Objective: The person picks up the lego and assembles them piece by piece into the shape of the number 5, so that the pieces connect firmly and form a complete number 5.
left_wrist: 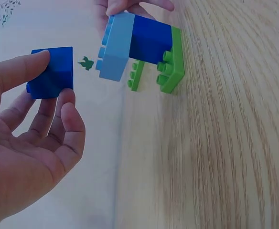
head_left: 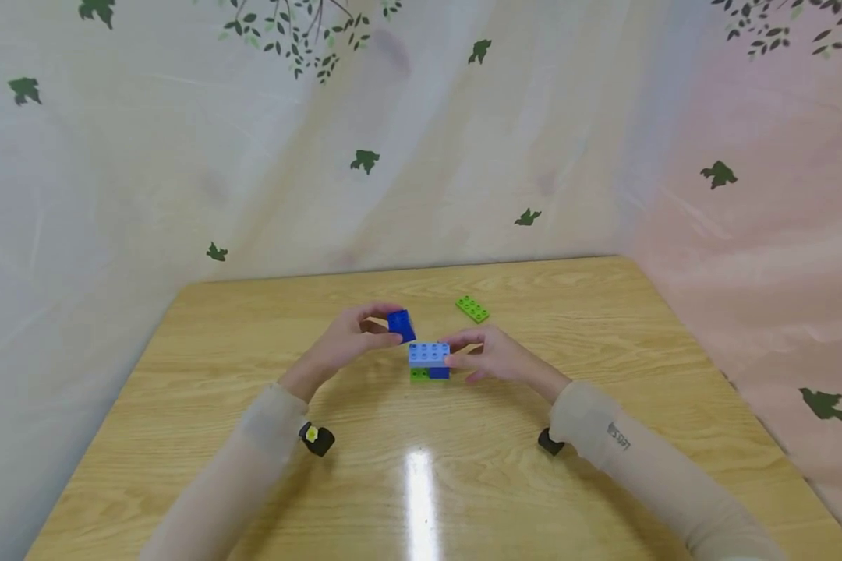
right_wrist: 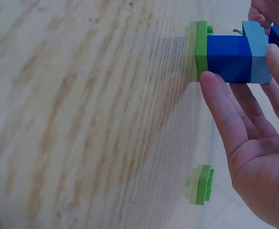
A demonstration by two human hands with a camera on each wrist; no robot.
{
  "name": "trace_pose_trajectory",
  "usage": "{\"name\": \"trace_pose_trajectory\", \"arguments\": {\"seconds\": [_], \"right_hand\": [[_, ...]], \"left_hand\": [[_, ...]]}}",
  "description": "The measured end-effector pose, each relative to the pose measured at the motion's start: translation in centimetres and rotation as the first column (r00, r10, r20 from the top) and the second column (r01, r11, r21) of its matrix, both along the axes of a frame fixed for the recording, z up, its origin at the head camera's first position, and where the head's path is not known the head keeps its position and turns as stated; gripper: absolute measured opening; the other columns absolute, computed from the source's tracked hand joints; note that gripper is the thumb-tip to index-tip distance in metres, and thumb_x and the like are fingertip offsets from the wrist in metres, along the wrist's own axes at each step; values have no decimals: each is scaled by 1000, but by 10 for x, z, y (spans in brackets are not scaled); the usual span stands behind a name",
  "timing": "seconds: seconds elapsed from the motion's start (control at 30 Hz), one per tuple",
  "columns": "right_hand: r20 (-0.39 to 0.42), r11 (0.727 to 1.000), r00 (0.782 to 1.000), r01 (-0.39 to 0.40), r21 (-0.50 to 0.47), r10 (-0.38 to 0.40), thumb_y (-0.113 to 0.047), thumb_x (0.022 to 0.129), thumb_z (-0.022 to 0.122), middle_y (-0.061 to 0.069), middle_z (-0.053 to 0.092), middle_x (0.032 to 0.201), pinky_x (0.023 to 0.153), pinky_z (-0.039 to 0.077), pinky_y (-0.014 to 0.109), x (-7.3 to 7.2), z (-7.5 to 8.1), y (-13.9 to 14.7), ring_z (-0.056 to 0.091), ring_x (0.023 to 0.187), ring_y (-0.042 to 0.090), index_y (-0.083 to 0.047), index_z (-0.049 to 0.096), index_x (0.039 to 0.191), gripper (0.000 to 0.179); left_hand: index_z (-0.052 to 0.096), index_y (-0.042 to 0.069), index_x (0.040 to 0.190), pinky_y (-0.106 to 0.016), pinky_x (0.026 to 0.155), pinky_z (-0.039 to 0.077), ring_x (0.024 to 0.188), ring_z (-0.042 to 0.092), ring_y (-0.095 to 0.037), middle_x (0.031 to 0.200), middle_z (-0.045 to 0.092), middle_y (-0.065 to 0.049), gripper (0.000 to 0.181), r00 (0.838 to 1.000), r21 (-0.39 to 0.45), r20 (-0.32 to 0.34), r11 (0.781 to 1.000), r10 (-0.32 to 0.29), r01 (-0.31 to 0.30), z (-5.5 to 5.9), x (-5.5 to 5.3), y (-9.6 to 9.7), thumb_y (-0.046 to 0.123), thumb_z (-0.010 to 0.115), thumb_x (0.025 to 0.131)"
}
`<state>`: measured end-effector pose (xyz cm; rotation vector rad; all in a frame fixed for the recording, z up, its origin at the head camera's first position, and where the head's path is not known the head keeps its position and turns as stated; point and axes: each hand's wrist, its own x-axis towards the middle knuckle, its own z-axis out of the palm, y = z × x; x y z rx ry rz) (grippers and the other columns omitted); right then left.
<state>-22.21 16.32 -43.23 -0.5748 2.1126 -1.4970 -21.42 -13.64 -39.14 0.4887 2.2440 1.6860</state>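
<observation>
Thumb and fingers of my left hand (head_left: 344, 340) pinch a dark blue toy brick (left_wrist: 53, 74), raised just left of and behind a small brick stack. That stack has a green plate (right_wrist: 201, 50) at the bottom, a second dark blue brick (right_wrist: 229, 58) on the plate's right half, and a longer light blue brick (head_left: 429, 355) on top, overhanging to the left. From the right side, my right hand (head_left: 500, 356) grips the stack, its thumb on the light blue brick and its fingers along the far side.
Another green plate (head_left: 472, 309) lies studs up on the wooden table (head_left: 309, 304), behind the stack and to the right. A cloth backdrop (head_left: 421, 210) printed with leaves and birds hangs along the table's far edge. Dark wrist cameras (head_left: 316, 439) sit under both sleeves.
</observation>
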Motion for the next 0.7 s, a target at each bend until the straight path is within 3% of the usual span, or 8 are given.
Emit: {"name": "trace_pose_trajectory", "arguments": {"seconds": [0.23, 0.53, 0.7], "right_hand": [[8, 1000, 1000, 3, -10, -3, -27, 96, 73, 14, 63, 126, 77, 61, 46, 1, 2, 0, 67, 108, 29, -7, 63, 136, 46], [12, 1000, 1000, 2, -9, -2, -27, 96, 74, 14, 62, 125, 77, 61, 45, 0, -1, 0, 68, 108, 29, -8, 63, 137, 46], [16, 1000, 1000, -3, -12, 3, -27, 96, 73, 15, 61, 126, 77, 61, 46, 0, 1, 0, 67, 108, 30, -7, 62, 138, 48]], "left_hand": [[62, 13, 134, -53, 95, 52, 110, 61, -32, 128, 63, -8, 44, 997, 8, -19, 998, -68, 68, 7, 8, 8, 16, 76, 93], [63, 10, 134, -51, 91, 54, 107, 61, -32, 126, 64, -9, 44, 995, -16, -31, 995, -94, 93, -4, 9, 15, 14, 77, 92], [64, 10, 133, -43, 85, 55, 105, 61, -31, 125, 64, -9, 45, 994, -29, -44, 994, -102, 101, -6, 9, 14, 12, 78, 91]]}}
